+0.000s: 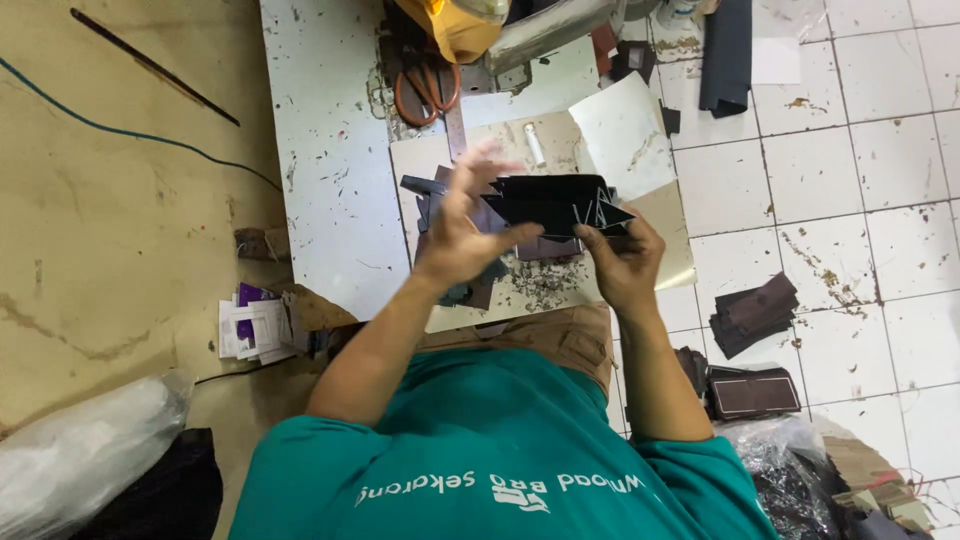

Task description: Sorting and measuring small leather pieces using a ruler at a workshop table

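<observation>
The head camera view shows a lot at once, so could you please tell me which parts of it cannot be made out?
- Left hand: motion-blurred fingers, so their contact with the black folded piece is unclear.
- Dark cut pieces on the board: partly hidden behind both hands.
- Scissors: blades covered by a yellow object, itself cut off by the top edge.
- Right hand: its palm faces away.

Teal short-sleeved shirt [500,450] with white printed lettering and small white emblem across the fabric, tan-brown trousers [560,335] with stitched pocket seam, forearms bare, left hand [460,235] and right hand [622,262] ungloved
</observation>
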